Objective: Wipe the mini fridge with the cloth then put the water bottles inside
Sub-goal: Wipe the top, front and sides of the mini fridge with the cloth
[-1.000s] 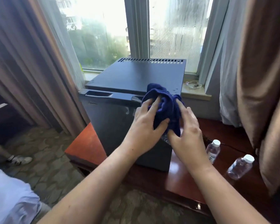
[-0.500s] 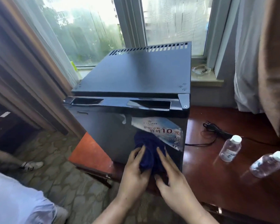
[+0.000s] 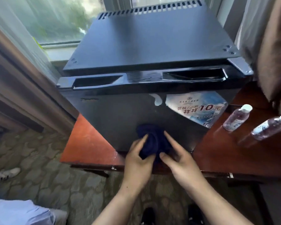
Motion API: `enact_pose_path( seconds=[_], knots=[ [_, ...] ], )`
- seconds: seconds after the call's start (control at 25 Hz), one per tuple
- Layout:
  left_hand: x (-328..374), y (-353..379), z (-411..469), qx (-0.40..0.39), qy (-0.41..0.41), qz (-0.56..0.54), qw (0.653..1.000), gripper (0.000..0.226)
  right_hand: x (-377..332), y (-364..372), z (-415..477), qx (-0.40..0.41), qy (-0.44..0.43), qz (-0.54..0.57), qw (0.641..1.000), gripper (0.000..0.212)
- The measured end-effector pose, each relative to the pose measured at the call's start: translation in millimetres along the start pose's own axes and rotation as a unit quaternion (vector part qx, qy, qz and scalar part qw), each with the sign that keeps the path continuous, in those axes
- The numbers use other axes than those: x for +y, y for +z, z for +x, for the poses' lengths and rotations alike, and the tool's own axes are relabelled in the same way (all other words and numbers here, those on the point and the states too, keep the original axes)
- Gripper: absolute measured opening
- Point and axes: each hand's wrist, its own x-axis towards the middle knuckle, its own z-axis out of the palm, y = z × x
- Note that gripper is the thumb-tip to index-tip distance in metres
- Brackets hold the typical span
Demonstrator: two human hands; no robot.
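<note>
Nearest the viewer, the left hand (image 3: 137, 161) and right hand (image 3: 179, 163) are together, both closed on a bunched dark blue cloth (image 3: 152, 140). The cloth is pressed against the lower part of the door of the mini fridge (image 3: 120, 114), near its bottom edge. The door is shut. A price sticker (image 3: 198, 108) sits on its upper right, with a pale smear just left of it. The fridge stands on a reddish wooden table (image 3: 88, 143). To the right, two water bottles (image 3: 237, 117) stand on the table, apart from the fridge and untouched. Farther off, the fridge top (image 3: 152, 38) runs back to a vented edge by the window.

Assessment: the wiping step is in hand, at the door front. The next move calls for carrying the cloth across the remaining door area and top. Loading the bottles requires the door opened first.
</note>
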Motion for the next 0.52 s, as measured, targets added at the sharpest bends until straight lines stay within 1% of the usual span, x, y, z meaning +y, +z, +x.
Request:
enact_pose_path(
  seconds=[0.12, 0.24, 0.36, 0.52],
  knots=[
    [49, -27, 9, -0.006, 0.135, -0.015, 0.991, 0.062, -40, 32, -15, 0.054, -0.088, 0.041, 0.994, 0.068],
    [79, -54, 20, -0.009, 0.223, -0.017, 0.975, 0.064, -78, 57, -24, 0.044, -0.158, 0.052, 0.985, 0.069],
    [85, -75, 24, 0.000, 0.250, -0.013, 0.968, 0.063, -90, 78, -24, 0.030, -0.172, 0.064, 0.983, 0.070],
    [65, -67, 28, -0.013, 0.238, -0.014, 0.971, 0.065, -72, 76, -17, 0.037, -0.156, 0.076, 0.984, 0.071]
  ],
)
